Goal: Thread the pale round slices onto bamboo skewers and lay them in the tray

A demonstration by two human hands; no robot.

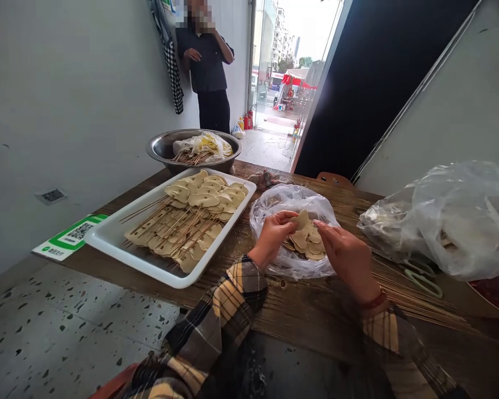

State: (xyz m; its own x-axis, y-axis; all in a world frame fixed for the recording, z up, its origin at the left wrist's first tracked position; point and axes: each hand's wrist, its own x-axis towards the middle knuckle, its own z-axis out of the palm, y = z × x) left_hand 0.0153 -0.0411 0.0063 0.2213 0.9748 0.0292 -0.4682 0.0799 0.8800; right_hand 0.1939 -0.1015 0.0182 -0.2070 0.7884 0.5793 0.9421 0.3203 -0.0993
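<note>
My left hand (273,235) pinches a pale round food slice (301,219) above an open plastic bag (270,210) that holds several more slices (310,244). My right hand (346,253) hovers close beside it over the bag, fingers curled toward the same slice; what it grips, if anything, is hidden. Left of the bag, a white tray (108,235) carries several skewers (178,224) threaded with the same slices. Both hands rest over a wooden table (299,310).
A metal basin (162,147) with skewers and a plastic bag stands behind the tray. Loose bamboo skewers (411,302), green-handled scissors (424,280) and a large clear bag (449,219) lie at the right. A person (208,72) stands by the wall near an open doorway.
</note>
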